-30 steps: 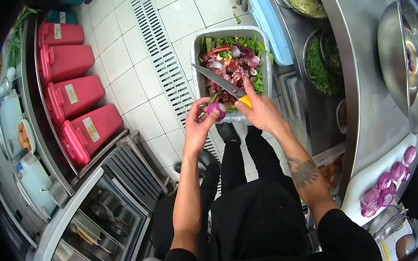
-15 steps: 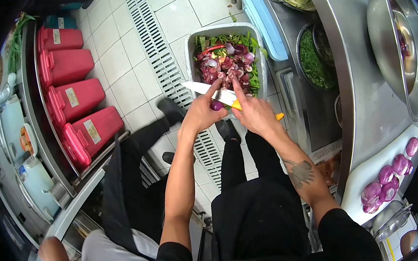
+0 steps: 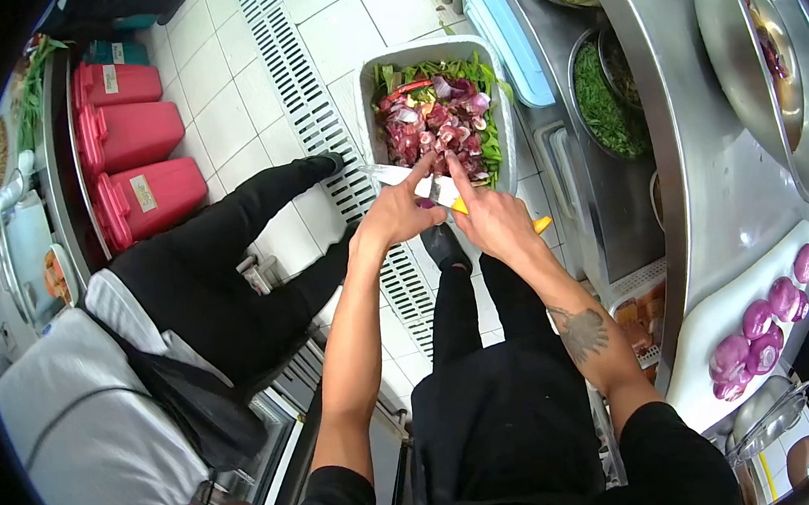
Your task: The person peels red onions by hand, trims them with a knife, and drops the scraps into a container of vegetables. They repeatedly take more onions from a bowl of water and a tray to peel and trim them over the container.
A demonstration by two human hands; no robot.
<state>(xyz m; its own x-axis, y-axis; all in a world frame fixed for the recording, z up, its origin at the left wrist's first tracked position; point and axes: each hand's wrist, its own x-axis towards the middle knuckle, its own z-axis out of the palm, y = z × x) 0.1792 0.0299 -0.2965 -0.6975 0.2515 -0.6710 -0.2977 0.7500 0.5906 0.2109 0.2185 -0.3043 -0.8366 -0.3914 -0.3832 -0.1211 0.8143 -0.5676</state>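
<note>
My left hand (image 3: pixel 399 213) grips a small red onion (image 3: pixel 425 203), mostly hidden by the fingers. My right hand (image 3: pixel 493 222) holds a knife (image 3: pixel 412 177) with a yellow handle, its blade lying across the onion and pointing left. Both hands hover over the near end of a grey bin (image 3: pixel 367 97) on the floor, filled with onion peel and green scraps. Several peeled red onions (image 3: pixel 762 327) lie on a white cutting board (image 3: pixel 710 332) at the right.
Another person in a white top and black trousers (image 3: pixel 204 270) passes on my left, stepping onto the floor drain grate (image 3: pixel 309 97). Red lidded containers (image 3: pixel 129 132) sit under the left counter. Bowls of greens (image 3: pixel 603 100) and a steel bowl (image 3: pixel 772 57) are at right.
The knife blade has come down across the onion as my hands closed together. The other person has walked forward along my left side, now covering the lower red container.
</note>
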